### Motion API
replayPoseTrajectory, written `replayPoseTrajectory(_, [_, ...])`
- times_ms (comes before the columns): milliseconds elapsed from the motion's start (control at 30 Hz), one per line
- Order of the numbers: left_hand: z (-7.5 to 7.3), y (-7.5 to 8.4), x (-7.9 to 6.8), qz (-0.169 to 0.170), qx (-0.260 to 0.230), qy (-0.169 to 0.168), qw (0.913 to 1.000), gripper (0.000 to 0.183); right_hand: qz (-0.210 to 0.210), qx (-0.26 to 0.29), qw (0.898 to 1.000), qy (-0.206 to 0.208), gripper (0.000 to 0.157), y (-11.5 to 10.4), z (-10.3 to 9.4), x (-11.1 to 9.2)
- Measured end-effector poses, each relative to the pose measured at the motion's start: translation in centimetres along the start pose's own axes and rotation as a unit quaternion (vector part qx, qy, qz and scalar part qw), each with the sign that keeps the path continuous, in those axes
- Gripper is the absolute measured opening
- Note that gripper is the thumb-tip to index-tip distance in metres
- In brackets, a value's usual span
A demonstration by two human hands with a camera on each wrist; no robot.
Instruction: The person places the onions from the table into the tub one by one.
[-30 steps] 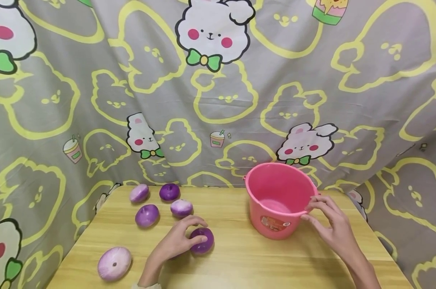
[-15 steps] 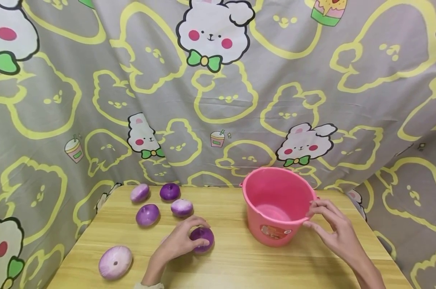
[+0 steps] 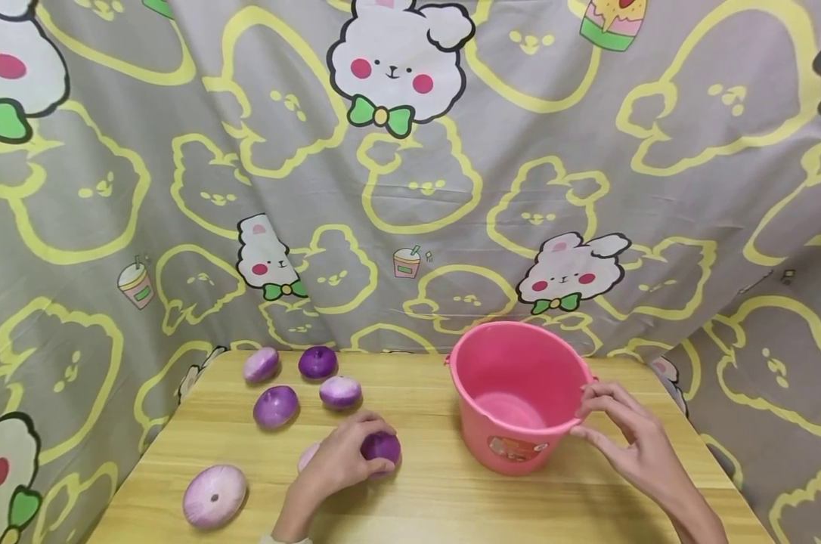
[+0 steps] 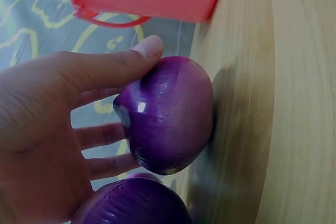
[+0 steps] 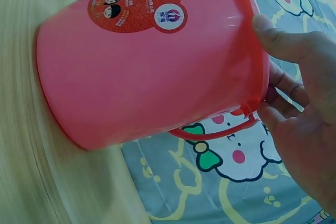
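Note:
My left hand (image 3: 342, 455) grips a dark purple onion (image 3: 385, 451) at the front middle of the table. In the left wrist view the thumb lies on one side of that onion (image 4: 170, 114) and the fingers reach behind it. Another onion (image 3: 308, 455) lies partly hidden beneath this hand; the left wrist view shows an onion (image 4: 136, 203) close to the palm. On the right, my right hand (image 3: 633, 440) pinches the rim of a pink bucket (image 3: 477, 434), thumb outside. The bucket (image 5: 136, 72) has a red label, and its inside shows no contents.
Several more onions lie on the left of the wooden table (image 3: 444, 499): a pale one (image 3: 215, 496) near the front, others such as a dark one (image 3: 317, 363) towards the back. A grey patterned curtain (image 3: 397, 181) hangs behind the table and along its sides.
The bucket has come nearer the front edge and slightly left, with my right hand on its rim. My left hand has wrapped further round the onion, which has hardly moved.

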State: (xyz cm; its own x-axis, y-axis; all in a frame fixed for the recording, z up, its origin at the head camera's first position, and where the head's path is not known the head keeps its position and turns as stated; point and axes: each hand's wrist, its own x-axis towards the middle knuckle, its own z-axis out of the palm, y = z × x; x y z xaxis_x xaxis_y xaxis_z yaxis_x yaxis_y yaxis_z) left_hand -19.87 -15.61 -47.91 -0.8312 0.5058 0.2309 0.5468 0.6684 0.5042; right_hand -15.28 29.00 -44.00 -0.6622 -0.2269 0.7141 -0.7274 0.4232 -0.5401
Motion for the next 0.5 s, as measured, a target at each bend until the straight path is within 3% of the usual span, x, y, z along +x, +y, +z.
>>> replayPoseTrajectory(500, [0.34,0.47,0.02,-0.014,0.043,-0.009,0.9990,0.047,-0.002,0.008,1.000,-0.015,0.058,-0.73,-0.23,-0.05])
